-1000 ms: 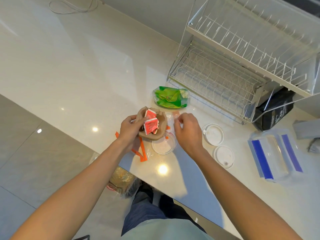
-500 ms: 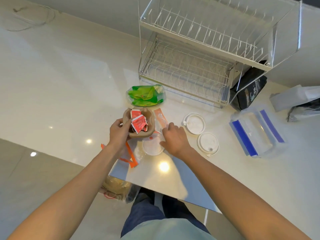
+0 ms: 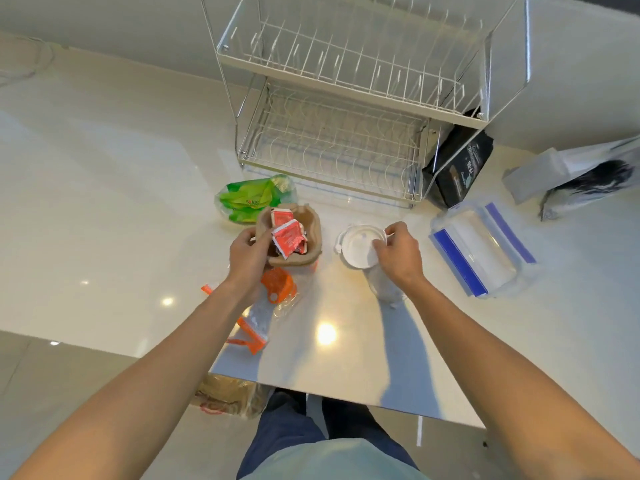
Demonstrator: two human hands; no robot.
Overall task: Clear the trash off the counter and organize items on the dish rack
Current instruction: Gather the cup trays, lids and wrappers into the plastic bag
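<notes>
While the left hand (image 3: 250, 252) keeps its grip on the brown cardboard cup carrier (image 3: 304, 239), fingers curled around its near-left edge with the red sauce packets (image 3: 288, 233) stuffed inside, the right hand (image 3: 398, 252) has left the spot beside the carrier where it rested half a second ago and moved rightward to the white lids (image 3: 358, 245). Its fingertips now pinch the far right rim of the upper lid, which sits stacked over another; whether the lid is lifted off the counter (image 3: 104, 188) cannot be told. A clear plastic cup (image 3: 384, 285) lies on its side just below that hand's wrist. Under the left wrist are an orange plastic piece (image 3: 277, 284) and a clear wrapper with orange strips (image 3: 254, 327). The green snack bag (image 3: 254, 199) lies just behind the carrier, in front of the two-tier dish rack (image 3: 346, 109), whose shelves hold nothing. A black pouch (image 3: 457, 168) leans at the rack's right end, and a clear container with blue clips (image 3: 479, 244) sits to the right of the lids.
</notes>
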